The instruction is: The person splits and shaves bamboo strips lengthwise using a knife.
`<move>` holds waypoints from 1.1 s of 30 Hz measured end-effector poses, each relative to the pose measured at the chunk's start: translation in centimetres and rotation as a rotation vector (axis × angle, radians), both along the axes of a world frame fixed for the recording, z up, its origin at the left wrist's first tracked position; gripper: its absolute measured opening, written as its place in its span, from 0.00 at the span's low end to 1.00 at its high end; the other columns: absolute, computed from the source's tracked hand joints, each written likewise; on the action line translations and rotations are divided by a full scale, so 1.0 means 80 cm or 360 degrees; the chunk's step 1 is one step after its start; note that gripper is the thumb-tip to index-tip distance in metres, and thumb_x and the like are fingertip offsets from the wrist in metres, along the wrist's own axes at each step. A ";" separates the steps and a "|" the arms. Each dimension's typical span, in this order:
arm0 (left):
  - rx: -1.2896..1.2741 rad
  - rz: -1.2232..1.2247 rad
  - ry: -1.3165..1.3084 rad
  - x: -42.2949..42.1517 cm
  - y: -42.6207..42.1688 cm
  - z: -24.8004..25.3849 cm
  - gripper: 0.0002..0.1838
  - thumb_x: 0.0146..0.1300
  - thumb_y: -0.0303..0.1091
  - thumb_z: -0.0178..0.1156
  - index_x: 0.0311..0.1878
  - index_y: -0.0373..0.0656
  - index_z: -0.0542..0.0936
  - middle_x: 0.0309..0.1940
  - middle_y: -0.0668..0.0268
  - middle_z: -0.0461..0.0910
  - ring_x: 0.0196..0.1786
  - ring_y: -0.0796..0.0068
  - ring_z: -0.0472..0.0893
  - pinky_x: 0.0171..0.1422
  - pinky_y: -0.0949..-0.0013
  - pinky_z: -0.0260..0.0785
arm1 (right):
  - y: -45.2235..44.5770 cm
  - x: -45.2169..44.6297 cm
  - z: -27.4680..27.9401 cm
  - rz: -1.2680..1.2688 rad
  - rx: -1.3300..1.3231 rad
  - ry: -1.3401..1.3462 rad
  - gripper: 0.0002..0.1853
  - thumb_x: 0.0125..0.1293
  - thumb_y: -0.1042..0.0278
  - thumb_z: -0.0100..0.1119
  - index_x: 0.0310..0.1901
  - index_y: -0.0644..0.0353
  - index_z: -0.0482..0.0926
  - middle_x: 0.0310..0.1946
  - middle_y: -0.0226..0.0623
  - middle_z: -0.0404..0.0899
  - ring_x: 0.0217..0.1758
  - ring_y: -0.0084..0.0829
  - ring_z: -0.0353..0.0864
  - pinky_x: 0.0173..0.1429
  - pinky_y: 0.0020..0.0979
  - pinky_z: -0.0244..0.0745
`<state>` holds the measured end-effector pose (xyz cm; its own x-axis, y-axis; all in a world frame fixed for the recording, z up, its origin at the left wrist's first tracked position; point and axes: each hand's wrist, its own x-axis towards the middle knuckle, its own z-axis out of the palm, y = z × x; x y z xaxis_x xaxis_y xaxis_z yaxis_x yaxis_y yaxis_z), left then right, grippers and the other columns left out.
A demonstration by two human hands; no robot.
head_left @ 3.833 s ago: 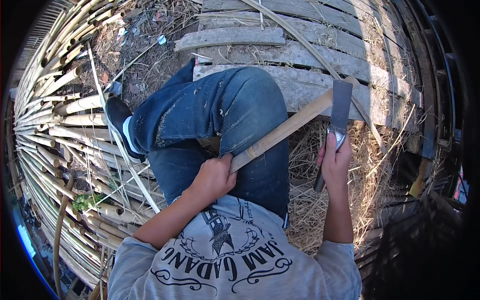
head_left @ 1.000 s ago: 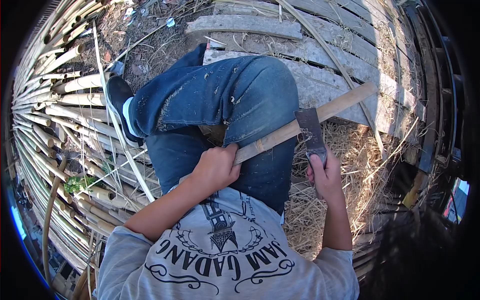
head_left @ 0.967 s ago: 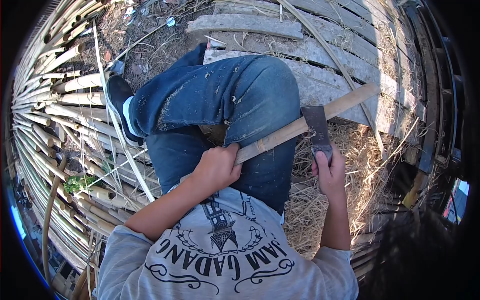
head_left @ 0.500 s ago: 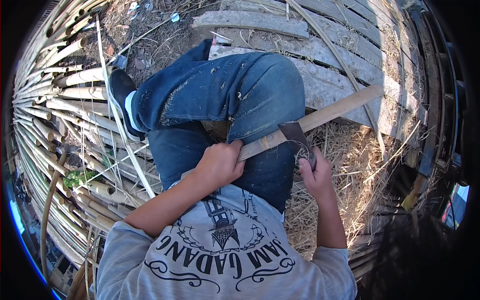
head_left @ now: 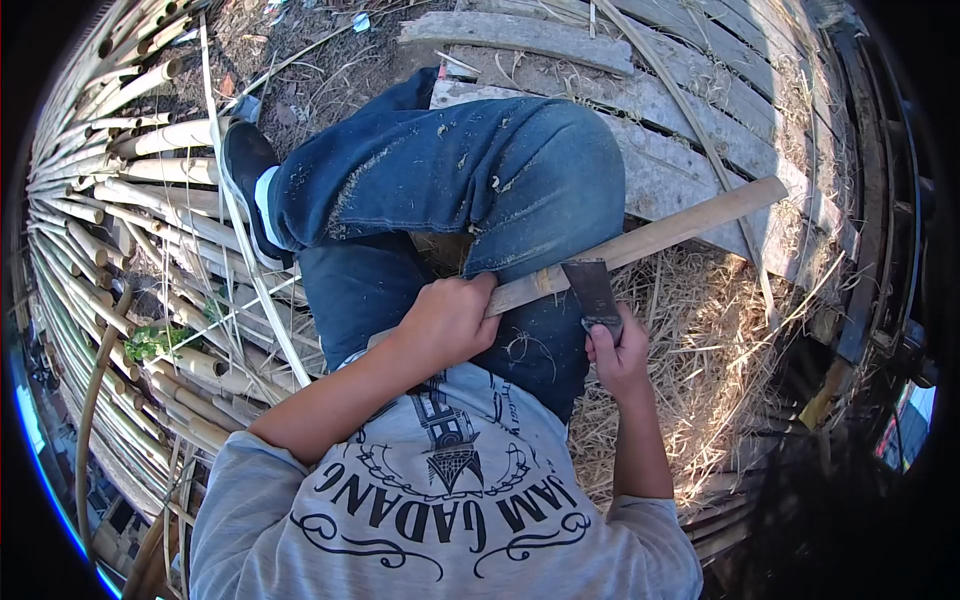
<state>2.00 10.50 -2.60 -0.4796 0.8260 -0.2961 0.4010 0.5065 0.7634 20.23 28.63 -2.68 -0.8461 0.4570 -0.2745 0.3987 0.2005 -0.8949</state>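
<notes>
My left hand (head_left: 448,318) is closed around the near end of a flat bamboo strip (head_left: 690,225). The strip slants across my thigh, its far end pointing up and right over the planks. In my right hand (head_left: 622,355) is a short, broad-bladed knife (head_left: 593,290), gripped by its handle, which the fingers mostly hide. The dark blade lies against the near edge of the strip, beyond my left hand. A thin curled shaving (head_left: 527,350) rests on my jeans (head_left: 545,165), and small chips dot the cloth.
Many cut bamboo poles (head_left: 180,140) lie stacked at the left, with a long thin strip (head_left: 250,265) across them. Weathered wooden planks (head_left: 680,160) stretch out ahead at the right. A heap of pale shavings (head_left: 690,400) covers the ground beside my right arm.
The knife has moved left and slightly toward me along the strip, its blade turned more upright. A curled shaving near my right hand now lies on the jeans. My left hand keeps its grip.
</notes>
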 end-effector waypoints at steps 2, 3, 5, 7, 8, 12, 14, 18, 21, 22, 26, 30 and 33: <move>-0.0003 -0.0014 -0.0012 -0.001 0.000 0.001 0.07 0.52 0.27 0.56 0.32 0.33 0.75 0.20 0.44 0.75 0.28 0.41 0.78 0.35 0.49 0.71 | 0.004 0.000 0.003 -0.0127 -0.0024 0.0052 0.13 0.70 0.62 0.51 0.40 0.66 0.72 0.17 0.29 0.72 0.17 0.17 0.71 0.22 0.20 0.66; 0.0011 -0.0025 -0.0017 -0.002 0.000 0.001 0.07 0.52 0.27 0.56 0.32 0.33 0.75 0.20 0.43 0.75 0.28 0.41 0.78 0.35 0.49 0.71 | 0.008 -0.001 0.005 -0.0251 -0.0052 0.0103 0.14 0.71 0.61 0.50 0.42 0.66 0.72 0.17 0.30 0.72 0.17 0.17 0.70 0.21 0.21 0.66; 0.0047 -0.0049 -0.0025 -0.007 0.000 0.003 0.07 0.52 0.27 0.56 0.32 0.32 0.75 0.20 0.43 0.75 0.28 0.41 0.78 0.35 0.49 0.71 | 0.022 -0.011 0.018 -0.0433 -0.0072 0.0199 0.12 0.71 0.63 0.52 0.39 0.65 0.72 0.17 0.29 0.73 0.18 0.17 0.71 0.23 0.21 0.68; 0.0018 -0.0116 -0.0149 -0.016 -0.002 0.008 0.08 0.55 0.28 0.56 0.34 0.32 0.76 0.22 0.42 0.76 0.31 0.40 0.78 0.37 0.49 0.71 | 0.050 -0.016 0.033 -0.0792 0.0084 0.0276 0.11 0.73 0.62 0.49 0.40 0.64 0.71 0.18 0.29 0.71 0.17 0.17 0.69 0.21 0.20 0.66; 0.0041 -0.0124 -0.0146 -0.019 -0.005 0.005 0.08 0.55 0.28 0.56 0.34 0.32 0.76 0.22 0.42 0.76 0.31 0.40 0.78 0.37 0.49 0.71 | 0.065 -0.019 0.045 -0.0797 0.0107 0.0283 0.11 0.73 0.62 0.49 0.40 0.64 0.71 0.18 0.29 0.71 0.17 0.17 0.69 0.21 0.20 0.66; -0.0039 -0.0222 -0.0634 -0.041 -0.011 -0.002 0.13 0.65 0.34 0.54 0.35 0.31 0.77 0.21 0.49 0.76 0.28 0.56 0.77 0.37 0.57 0.69 | 0.108 -0.031 0.087 -0.0963 0.0321 0.0181 0.11 0.74 0.60 0.49 0.41 0.61 0.71 0.19 0.27 0.70 0.17 0.15 0.67 0.20 0.18 0.62; -0.0213 -0.0304 -0.0919 -0.050 -0.009 0.005 0.18 0.71 0.38 0.51 0.32 0.30 0.76 0.16 0.59 0.69 0.24 0.77 0.66 0.32 0.64 0.63 | 0.112 -0.036 0.091 -0.0863 0.0361 0.0102 0.11 0.74 0.61 0.50 0.41 0.60 0.72 0.18 0.26 0.70 0.17 0.15 0.67 0.20 0.18 0.62; -0.0315 -0.0334 -0.0963 -0.054 -0.009 -0.003 0.20 0.71 0.39 0.51 0.31 0.30 0.76 0.16 0.59 0.69 0.24 0.76 0.67 0.33 0.63 0.63 | 0.070 -0.042 0.068 -0.0436 0.0510 -0.0042 0.12 0.72 0.61 0.52 0.42 0.63 0.73 0.16 0.25 0.69 0.17 0.16 0.68 0.21 0.21 0.62; -0.0251 -0.0322 -0.0962 -0.054 -0.009 -0.006 0.21 0.72 0.41 0.51 0.31 0.30 0.75 0.15 0.60 0.68 0.24 0.76 0.67 0.32 0.63 0.63 | 0.070 -0.044 0.079 -0.0159 0.0614 -0.0185 0.13 0.71 0.61 0.54 0.40 0.65 0.73 0.16 0.29 0.70 0.16 0.21 0.69 0.22 0.27 0.63; -0.0267 -0.0333 -0.0949 -0.054 -0.009 -0.009 0.22 0.71 0.43 0.51 0.32 0.29 0.76 0.17 0.56 0.71 0.24 0.70 0.71 0.34 0.62 0.65 | 0.071 -0.046 0.089 -0.0142 0.0533 -0.0268 0.14 0.71 0.61 0.55 0.40 0.66 0.73 0.16 0.31 0.71 0.16 0.24 0.70 0.23 0.30 0.63; -0.0213 -0.0352 -0.0992 -0.053 -0.008 -0.009 0.22 0.71 0.42 0.51 0.30 0.30 0.75 0.16 0.59 0.69 0.23 0.75 0.68 0.32 0.63 0.63 | 0.079 -0.053 0.085 -0.0463 0.0593 -0.0173 0.14 0.70 0.62 0.55 0.42 0.67 0.72 0.19 0.34 0.72 0.20 0.25 0.71 0.26 0.30 0.64; -0.0235 -0.0318 -0.0907 -0.054 -0.011 -0.001 0.21 0.71 0.42 0.52 0.30 0.30 0.76 0.16 0.58 0.70 0.23 0.73 0.69 0.32 0.63 0.63 | 0.077 -0.047 0.098 -0.0399 0.0548 -0.0166 0.13 0.71 0.63 0.54 0.43 0.66 0.73 0.19 0.32 0.72 0.20 0.21 0.71 0.25 0.27 0.64; -0.0239 -0.0338 -0.0916 -0.053 -0.004 -0.004 0.22 0.71 0.42 0.52 0.30 0.30 0.76 0.16 0.58 0.70 0.22 0.73 0.69 0.32 0.62 0.64 | 0.095 -0.049 0.113 -0.0436 0.0484 -0.0270 0.13 0.71 0.63 0.55 0.42 0.67 0.73 0.18 0.31 0.72 0.18 0.20 0.71 0.23 0.27 0.64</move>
